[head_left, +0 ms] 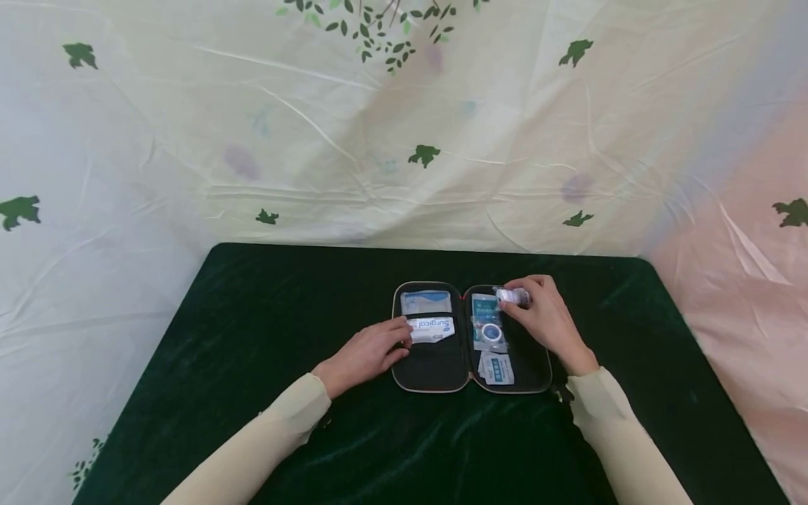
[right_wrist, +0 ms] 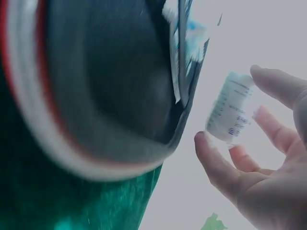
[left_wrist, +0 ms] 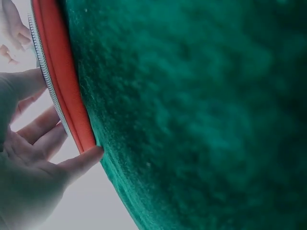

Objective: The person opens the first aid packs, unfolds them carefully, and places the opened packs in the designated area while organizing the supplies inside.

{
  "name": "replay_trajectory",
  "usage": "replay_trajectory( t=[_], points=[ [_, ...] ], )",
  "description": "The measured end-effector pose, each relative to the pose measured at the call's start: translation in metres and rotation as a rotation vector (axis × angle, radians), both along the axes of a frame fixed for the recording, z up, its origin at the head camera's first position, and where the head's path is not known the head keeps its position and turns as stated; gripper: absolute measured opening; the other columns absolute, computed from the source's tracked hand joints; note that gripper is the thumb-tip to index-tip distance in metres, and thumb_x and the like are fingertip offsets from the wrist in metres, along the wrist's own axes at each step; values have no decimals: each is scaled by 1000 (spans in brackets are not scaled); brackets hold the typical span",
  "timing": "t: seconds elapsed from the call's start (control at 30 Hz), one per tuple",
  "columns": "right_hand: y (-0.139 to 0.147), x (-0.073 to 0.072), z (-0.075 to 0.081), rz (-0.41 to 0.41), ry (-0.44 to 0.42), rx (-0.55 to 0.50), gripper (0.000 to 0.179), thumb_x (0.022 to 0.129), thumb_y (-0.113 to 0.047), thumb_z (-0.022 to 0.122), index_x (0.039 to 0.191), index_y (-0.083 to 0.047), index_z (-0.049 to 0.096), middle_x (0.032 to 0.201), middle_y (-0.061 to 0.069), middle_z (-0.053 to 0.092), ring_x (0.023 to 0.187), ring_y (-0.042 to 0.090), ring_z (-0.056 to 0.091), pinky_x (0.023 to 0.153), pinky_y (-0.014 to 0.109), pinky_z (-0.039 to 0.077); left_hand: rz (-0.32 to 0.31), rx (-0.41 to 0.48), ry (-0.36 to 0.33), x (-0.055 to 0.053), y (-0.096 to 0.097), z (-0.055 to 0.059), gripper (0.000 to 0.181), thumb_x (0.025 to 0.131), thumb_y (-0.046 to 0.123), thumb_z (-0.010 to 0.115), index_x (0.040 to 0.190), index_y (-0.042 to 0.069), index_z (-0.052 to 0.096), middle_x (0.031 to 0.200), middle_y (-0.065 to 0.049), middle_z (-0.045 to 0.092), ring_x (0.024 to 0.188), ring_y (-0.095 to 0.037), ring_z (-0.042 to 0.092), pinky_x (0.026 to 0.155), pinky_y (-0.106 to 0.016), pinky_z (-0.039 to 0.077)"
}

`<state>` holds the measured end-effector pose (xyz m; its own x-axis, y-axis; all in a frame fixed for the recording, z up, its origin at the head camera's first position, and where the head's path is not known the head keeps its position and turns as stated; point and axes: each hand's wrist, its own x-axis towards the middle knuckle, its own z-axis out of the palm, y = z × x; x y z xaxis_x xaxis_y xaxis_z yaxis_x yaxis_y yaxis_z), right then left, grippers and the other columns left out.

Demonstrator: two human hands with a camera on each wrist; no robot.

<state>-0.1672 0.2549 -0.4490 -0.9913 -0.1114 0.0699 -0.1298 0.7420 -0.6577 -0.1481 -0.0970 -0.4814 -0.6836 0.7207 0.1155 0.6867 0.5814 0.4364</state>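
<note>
An unzipped black case (head_left: 435, 368) with red trim lies spread flat. My right hand (head_left: 541, 308) pinches a small clear-wrapped white roll (right_wrist: 229, 108) with blue print between thumb and fingertips, above the far part of the right half. Relaxed fingers of my left hand (head_left: 379, 347) rest at the left rim, touching the zipper edge (left_wrist: 60, 91) in the left wrist view. Beside them, a white packet marked "Surgical" (head_left: 432, 329) sits under an elastic strap, below a blue-and-white packet (head_left: 426, 302). The right half holds a clear bag (head_left: 482, 319) with a white ring-shaped roll (head_left: 491, 332).
Small white sachets (head_left: 497, 369) with blue print lie at the near end of the right half. Dark green velvet cloth (head_left: 252, 315) covers the table. A pale curtain (head_left: 353, 126) with leaf patterns hangs behind and along both sides.
</note>
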Motion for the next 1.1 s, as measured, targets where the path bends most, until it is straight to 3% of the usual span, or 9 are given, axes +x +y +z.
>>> replay_trajectory(
  t=[0.07, 0.13, 0.3, 0.47, 0.6, 0.73, 0.87, 0.97, 1.1],
  points=[
    [-3, 2, 0, -4, 22, -54, 36, 99, -25, 72, 128, -4, 64, 140, 23, 37, 117, 40, 46, 99, 60, 50, 12, -2, -34, 2, 2, 6, 11, 103, 20, 67, 113, 17, 67, 117, 2, 62, 97, -10, 62, 88, -33, 56],
    [-8, 4, -1, -5, 49, -117, 36, 99, -24, 74, 126, -4, 64, 141, 22, 37, 117, 39, 47, 100, 59, 51, 16, -5, -59, 2, 2, 6, 9, 104, 20, 65, 113, 17, 65, 120, 2, 62, 109, -13, 64, 99, -39, 54],
    [-20, 10, -5, -24, 91, -226, 40, 96, -30, 77, 127, -6, 67, 146, 19, 40, 119, 37, 48, 101, 57, 50, -22, 69, -91, -6, -1, -12, 5, 105, 21, 63, 109, 20, 62, 124, -1, 66, 145, -28, 45, 119, -62, 29],
    [-34, 14, -7, -22, 94, -291, 40, 98, -30, 74, 129, -5, 70, 147, 15, 47, 123, 35, 51, 103, 55, 48, -37, 101, -74, -14, -6, -36, 6, 106, 25, 61, 111, 24, 63, 127, 1, 68, 150, -25, 37, 122, -60, 24],
    [-46, 15, -10, 11, 96, -324, 32, 101, -24, 70, 126, -4, 72, 144, 14, 54, 124, 34, 55, 104, 55, 49, -39, 104, -72, -11, -8, -32, 8, 107, 25, 59, 113, 22, 64, 132, -1, 67, 151, -28, 35, 121, -60, 25],
    [-59, 16, -15, 54, 96, -316, 27, 103, -16, 67, 126, -4, 73, 143, 14, 57, 127, 34, 55, 103, 55, 49, -46, 115, -106, -4, -7, -16, 11, 108, 22, 57, 114, 17, 64, 134, -6, 66, 151, -31, 35, 120, -60, 28],
    [-73, 19, -20, 94, 105, -273, 26, 103, -11, 65, 126, -5, 74, 143, 14, 59, 129, 34, 54, 102, 55, 49, -71, 117, -106, -8, -9, -22, 16, 108, 23, 56, 118, 15, 65, 133, -8, 66, 151, -31, 36, 120, -55, 30],
    [-83, 21, -23, 121, 119, -243, 28, 102, -9, 67, 128, -5, 73, 145, 13, 60, 131, 34, 55, 103, 55, 50, -80, 131, -89, -19, -12, -41, 16, 108, 28, 56, 118, 20, 66, 135, -4, 64, 148, -29, 41, 118, -51, 37],
    [-95, 23, -26, 136, 123, -221, 33, 99, -8, 70, 132, -6, 70, 144, 14, 61, 127, 32, 61, 102, 54, 52, -62, 124, -80, -31, -15, -58, 11, 107, 33, 59, 113, 28, 66, 143, 0, 58, 145, -24, 46, 112, -47, 45]
  ],
)
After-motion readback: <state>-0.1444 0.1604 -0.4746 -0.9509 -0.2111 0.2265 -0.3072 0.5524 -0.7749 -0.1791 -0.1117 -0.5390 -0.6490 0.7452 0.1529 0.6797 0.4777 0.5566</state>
